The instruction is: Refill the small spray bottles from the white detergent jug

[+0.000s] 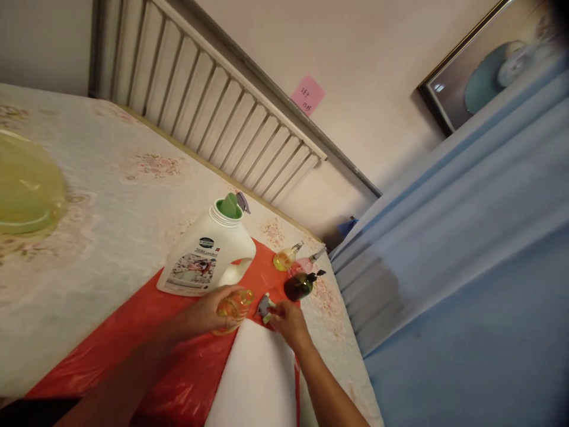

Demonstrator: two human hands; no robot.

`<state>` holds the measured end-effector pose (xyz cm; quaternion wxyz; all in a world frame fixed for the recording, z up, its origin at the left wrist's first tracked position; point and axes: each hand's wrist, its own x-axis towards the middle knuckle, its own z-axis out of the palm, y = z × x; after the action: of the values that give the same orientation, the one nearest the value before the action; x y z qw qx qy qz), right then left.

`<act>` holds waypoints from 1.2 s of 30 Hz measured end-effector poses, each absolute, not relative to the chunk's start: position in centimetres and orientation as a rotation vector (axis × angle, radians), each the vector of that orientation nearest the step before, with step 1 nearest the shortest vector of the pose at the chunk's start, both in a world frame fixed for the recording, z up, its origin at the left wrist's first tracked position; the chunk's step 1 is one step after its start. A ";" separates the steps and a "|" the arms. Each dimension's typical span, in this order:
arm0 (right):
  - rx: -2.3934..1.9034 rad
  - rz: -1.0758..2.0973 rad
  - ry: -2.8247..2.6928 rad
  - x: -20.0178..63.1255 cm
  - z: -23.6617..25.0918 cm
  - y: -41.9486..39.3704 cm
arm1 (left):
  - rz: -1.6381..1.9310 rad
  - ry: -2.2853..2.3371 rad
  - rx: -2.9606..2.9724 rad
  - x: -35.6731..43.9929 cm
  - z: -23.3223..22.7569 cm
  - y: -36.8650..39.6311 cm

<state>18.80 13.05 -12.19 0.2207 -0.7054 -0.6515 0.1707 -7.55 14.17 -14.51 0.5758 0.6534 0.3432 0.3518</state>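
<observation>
My left hand [213, 308] is wrapped around a small clear bottle [233, 305] with an orange-yellow tint and an open neck. Just to its right, my right hand [288, 320] pinches a grey and pale-green piece [264, 305] that looks like a spray head; my fingers partly hide it. Behind my left hand stands a large white jug [207, 252] with a printed label and a green pouring spout. Beyond my right hand are a dark green pump bottle [299, 286], a pink bottle [304, 265] and a yellow bottle [284, 259].
Red plastic sheeting [178, 350] and a white board or sheet [258, 379] cover part of the flowered tablecloth [111, 249]. A translucent yellow basin [29, 184] is at the left. A radiator [213, 107] lines the wall, and a blue curtain [466, 249] hangs at the right.
</observation>
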 end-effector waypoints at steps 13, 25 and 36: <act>-2.079 0.247 -1.973 17.0 -14.8 12.7 | 0.863 0.805 1.518 -7.4 -14.7 14.1; -1.560 0.426 -1.649 16.0 -3.1 13.6 | 0.859 0.801 1.487 -7.5 -14.4 13.9; -1.147 0.596 -1.361 12.9 1.3 12.0 | 0.892 0.789 1.488 -7.5 -14.4 13.8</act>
<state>12.90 12.00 1.29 0.5908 -0.4930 -0.5851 0.2561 -7.48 13.83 -14.35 0.5792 0.6365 0.3376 0.3813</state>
